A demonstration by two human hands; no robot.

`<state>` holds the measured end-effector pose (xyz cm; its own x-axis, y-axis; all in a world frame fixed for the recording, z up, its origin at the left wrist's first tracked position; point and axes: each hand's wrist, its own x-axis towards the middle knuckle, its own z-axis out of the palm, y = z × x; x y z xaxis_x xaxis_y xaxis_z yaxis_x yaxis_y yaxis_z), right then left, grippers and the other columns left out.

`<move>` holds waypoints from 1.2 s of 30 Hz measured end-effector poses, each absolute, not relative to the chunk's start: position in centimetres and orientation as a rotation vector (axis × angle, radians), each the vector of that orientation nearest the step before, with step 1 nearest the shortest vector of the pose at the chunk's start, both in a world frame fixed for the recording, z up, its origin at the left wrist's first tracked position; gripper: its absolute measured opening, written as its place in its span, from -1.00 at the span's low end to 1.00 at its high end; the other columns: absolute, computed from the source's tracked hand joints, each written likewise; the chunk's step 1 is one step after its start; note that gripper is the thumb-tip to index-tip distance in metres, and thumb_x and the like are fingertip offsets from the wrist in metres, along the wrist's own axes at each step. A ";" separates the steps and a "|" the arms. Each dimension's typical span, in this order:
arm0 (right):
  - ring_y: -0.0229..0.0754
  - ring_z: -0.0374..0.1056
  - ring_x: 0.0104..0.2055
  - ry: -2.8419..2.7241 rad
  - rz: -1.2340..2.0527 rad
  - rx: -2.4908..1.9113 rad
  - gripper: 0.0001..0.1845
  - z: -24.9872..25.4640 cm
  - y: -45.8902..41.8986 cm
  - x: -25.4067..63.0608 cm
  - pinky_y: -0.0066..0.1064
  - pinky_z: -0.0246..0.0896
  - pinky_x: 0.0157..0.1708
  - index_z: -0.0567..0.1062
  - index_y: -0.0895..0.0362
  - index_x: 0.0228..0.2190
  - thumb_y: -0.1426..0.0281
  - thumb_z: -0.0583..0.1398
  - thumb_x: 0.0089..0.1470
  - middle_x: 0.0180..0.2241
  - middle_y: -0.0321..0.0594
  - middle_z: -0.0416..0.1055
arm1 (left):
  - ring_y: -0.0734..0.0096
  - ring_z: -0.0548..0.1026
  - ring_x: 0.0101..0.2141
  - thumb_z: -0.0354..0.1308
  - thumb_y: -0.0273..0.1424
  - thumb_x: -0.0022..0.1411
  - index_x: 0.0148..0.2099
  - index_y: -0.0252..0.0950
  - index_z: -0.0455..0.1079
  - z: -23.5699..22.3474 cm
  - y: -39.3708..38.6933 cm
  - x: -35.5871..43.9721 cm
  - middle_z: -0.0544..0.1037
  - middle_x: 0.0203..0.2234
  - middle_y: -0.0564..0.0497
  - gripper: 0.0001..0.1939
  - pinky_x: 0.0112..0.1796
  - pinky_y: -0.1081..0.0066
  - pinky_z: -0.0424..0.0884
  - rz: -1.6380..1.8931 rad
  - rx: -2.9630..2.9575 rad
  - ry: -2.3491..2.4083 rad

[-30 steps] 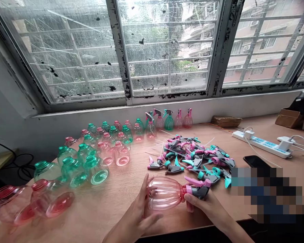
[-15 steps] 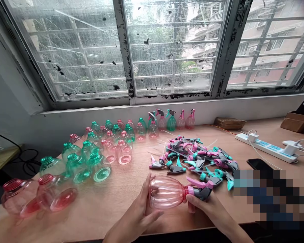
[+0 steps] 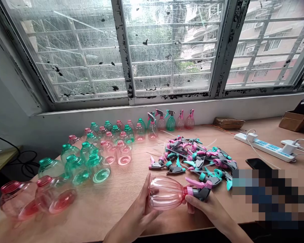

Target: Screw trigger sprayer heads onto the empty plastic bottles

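A clear pink bottle (image 3: 166, 193) lies on its side in the air over the table's front edge, its neck pointing right. My left hand (image 3: 136, 214) grips its base, fingers behind and thumb against the lower side. A grey and pink trigger spray head (image 3: 202, 192) sits on the bottle's neck. My right hand (image 3: 209, 209) is closed around the pink collar, thumb in front; its other fingers are partly hidden. Just beyond lies a heap of loose pink, teal and grey spray heads (image 3: 192, 153) with thin tubes.
Several open pink and green bottles (image 3: 98, 172) stand in rows at left. By the wall are bottles with spray heads fitted (image 3: 170, 123). At right are a white power strip (image 3: 266, 146) with plugs, a dark phone (image 3: 259, 164), a blurred patch and a brown box (image 3: 294, 121).
My left thumb has come in against the bottle's underside. Bottle and right hand keep nearly the same pose. The whole view has shifted slightly.
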<state>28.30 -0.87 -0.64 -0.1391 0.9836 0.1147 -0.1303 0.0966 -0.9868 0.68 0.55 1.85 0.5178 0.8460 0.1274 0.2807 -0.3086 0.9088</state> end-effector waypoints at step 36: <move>-0.19 0.35 -0.52 -1.275 1.291 -0.979 -0.62 -1.0 -0.8 28.4 -0.31 0.22 -0.40 0.58 0.16 -0.49 0.10 0.34 0.13 -0.59 -0.26 0.50 | 0.04 0.25 0.31 0.21 -0.39 0.36 0.49 0.08 -0.46 2.1 0.5 0.8 0.05 0.44 -0.08 -0.01 0.31 0.07 0.10 0.784 1.900 0.933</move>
